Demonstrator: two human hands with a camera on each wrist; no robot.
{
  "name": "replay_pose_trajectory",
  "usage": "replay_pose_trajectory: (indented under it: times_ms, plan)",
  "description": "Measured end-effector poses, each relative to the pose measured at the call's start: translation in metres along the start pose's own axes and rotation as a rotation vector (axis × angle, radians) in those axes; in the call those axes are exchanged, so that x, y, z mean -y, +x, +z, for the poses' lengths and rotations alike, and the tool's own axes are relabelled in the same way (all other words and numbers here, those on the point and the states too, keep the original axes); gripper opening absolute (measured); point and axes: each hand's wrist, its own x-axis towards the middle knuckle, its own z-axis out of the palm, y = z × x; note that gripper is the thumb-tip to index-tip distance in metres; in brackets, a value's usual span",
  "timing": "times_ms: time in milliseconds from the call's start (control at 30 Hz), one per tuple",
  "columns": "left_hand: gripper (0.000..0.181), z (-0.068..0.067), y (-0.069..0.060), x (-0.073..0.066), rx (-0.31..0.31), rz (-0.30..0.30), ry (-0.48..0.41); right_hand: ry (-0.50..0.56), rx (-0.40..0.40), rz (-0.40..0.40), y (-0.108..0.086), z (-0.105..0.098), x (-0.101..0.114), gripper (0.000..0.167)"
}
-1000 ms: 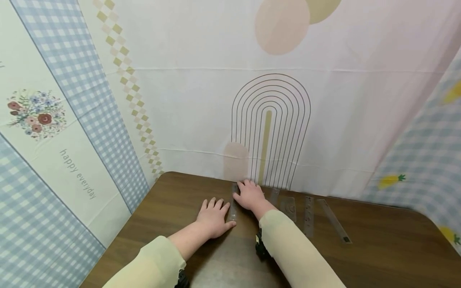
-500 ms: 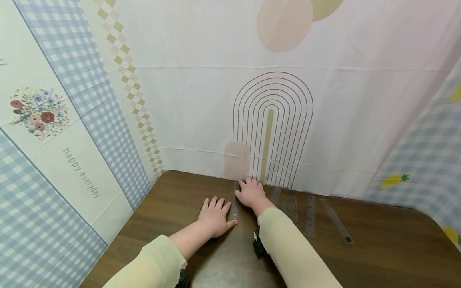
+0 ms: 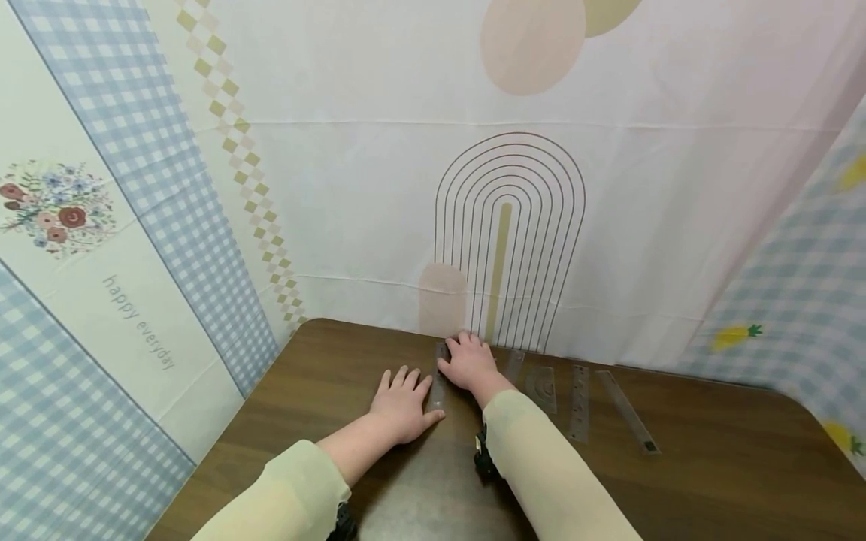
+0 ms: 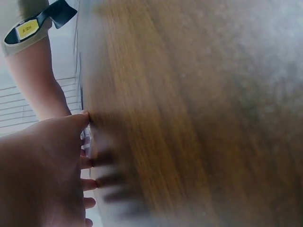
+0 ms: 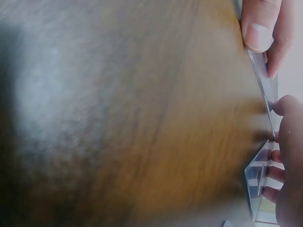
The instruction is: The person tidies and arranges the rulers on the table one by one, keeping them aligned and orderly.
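A clear plastic ruler (image 3: 438, 394) lies lengthwise near the back of the brown table. My left hand (image 3: 401, 408) rests left of it with fingers spread, its thumb touching the ruler's near end. Farther back, my right hand (image 3: 470, 366) has its thumb against the ruler's right edge and its fingers stretched toward the table's back edge. In the right wrist view, the ruler's edge (image 5: 259, 75) runs between both thumbs. A clear triangular plastic piece (image 5: 254, 182) shows beside the right fingers there; in the head view that hand mostly hides this spot.
Right of my right hand lie a clear strip (image 3: 516, 366), a clear plate with curved marks (image 3: 541, 391), a ruler with several marks (image 3: 579, 403) and a slanted clear ruler (image 3: 628, 412). A printed cloth (image 3: 352, 218) hangs behind the table (image 3: 710, 466).
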Motion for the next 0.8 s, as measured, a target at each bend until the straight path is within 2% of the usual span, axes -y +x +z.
replay_pose_trajectory:
  times_ms: [300, 500, 800]
  plan:
    - [0.076, 0.0002, 0.0015, 0.0011, 0.019, 0.006, -0.03, 0.001, 0.015, -0.003, -0.0023, -0.0021, -0.0014, 0.06]
    - [0.077, 0.0033, 0.0045, 0.0008, 0.018, 0.013, -0.013, 0.042, -0.005, 0.003, 0.0049, -0.003, -0.0059, 0.055]
    - [0.079, 0.0057, 0.0034, 0.0034, 0.005, 0.024, -0.009, 0.197, -0.022, 0.027, 0.0047, -0.0074, -0.0075, 0.049]
